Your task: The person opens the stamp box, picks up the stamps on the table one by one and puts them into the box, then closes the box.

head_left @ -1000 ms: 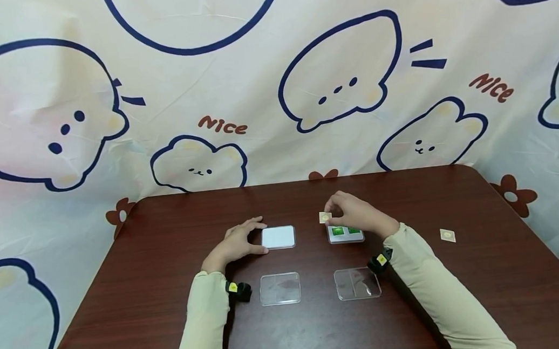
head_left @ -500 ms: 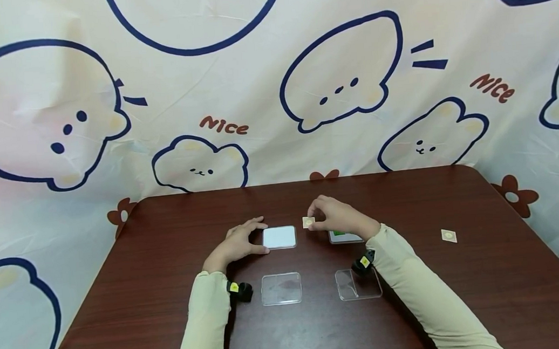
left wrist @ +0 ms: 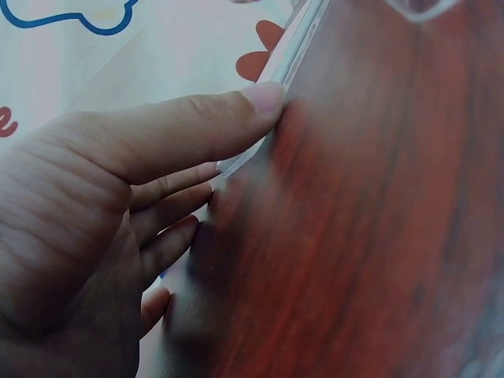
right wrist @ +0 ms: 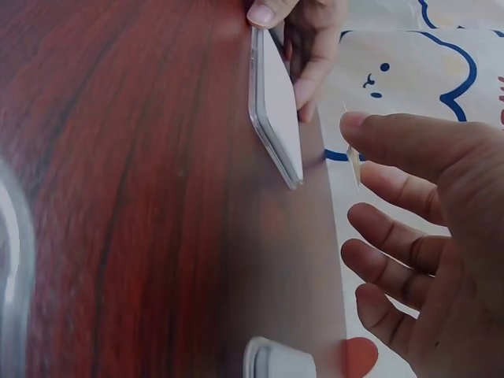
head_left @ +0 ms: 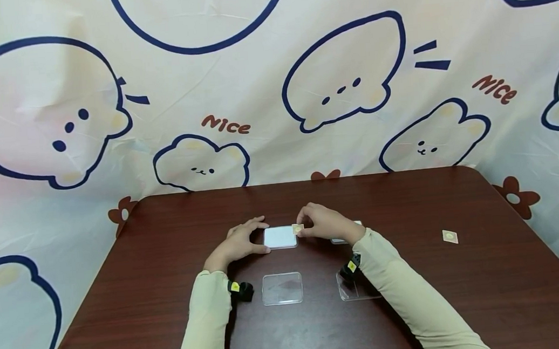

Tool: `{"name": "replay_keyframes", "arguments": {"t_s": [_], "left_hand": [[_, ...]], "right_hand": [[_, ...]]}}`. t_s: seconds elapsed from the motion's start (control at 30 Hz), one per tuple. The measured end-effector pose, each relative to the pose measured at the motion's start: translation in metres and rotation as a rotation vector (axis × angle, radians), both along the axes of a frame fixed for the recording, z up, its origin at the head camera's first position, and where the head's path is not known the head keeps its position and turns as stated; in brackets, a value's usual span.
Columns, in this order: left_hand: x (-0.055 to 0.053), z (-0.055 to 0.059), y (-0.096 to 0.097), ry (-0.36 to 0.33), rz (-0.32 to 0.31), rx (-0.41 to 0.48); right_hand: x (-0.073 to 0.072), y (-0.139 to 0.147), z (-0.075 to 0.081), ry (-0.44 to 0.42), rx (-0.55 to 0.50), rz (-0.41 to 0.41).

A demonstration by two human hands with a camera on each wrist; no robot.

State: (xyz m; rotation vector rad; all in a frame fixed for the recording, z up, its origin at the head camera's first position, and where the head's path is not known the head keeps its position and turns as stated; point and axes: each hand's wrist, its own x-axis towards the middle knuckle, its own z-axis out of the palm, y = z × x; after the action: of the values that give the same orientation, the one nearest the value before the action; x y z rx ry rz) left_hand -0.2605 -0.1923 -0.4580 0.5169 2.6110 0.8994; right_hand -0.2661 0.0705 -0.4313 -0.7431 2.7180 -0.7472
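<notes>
My right hand (head_left: 324, 223) pinches a small cream square packet (head_left: 298, 229) with a round mark between thumb and index finger. The packet hangs over the right end of a flat white-topped box (head_left: 280, 237); in the right wrist view the packet (right wrist: 353, 161) appears nearly edge-on. At the left end of that box, my left hand (head_left: 238, 245) grips it, thumb at the near corner and a fingertip at the far one. In the left wrist view the thumb presses the side of the box (left wrist: 287, 47). The right hand largely hides a second box (head_left: 340, 241).
Two clear plastic lids lie on the brown table (head_left: 138, 314) nearer the person: a left lid (head_left: 282, 289) and a right lid (head_left: 361, 293), partly under the right wrist. Another cream square packet (head_left: 450, 236) lies far right. A patterned cloth (head_left: 254, 90) hangs behind the table.
My right hand has carried the cream packet leftward from above the second box with green contents to the white-topped box's right end. The left hand stays at the box.
</notes>
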Motion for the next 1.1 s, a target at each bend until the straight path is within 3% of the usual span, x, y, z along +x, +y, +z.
{"name": "replay_keyframes", "arguments": {"t_s": [0.33,1.1], "left_hand": [[-0.001,-0.004,0.001,0.009,-0.001,-0.008],[-0.002,-0.003,0.0,0.025,-0.012,-0.012]], "right_hand": [[-0.001,-0.012,-0.007,-0.074,-0.02,-0.006],[-0.006,-0.048,-0.014,-0.023,0.061,0.003]]}}
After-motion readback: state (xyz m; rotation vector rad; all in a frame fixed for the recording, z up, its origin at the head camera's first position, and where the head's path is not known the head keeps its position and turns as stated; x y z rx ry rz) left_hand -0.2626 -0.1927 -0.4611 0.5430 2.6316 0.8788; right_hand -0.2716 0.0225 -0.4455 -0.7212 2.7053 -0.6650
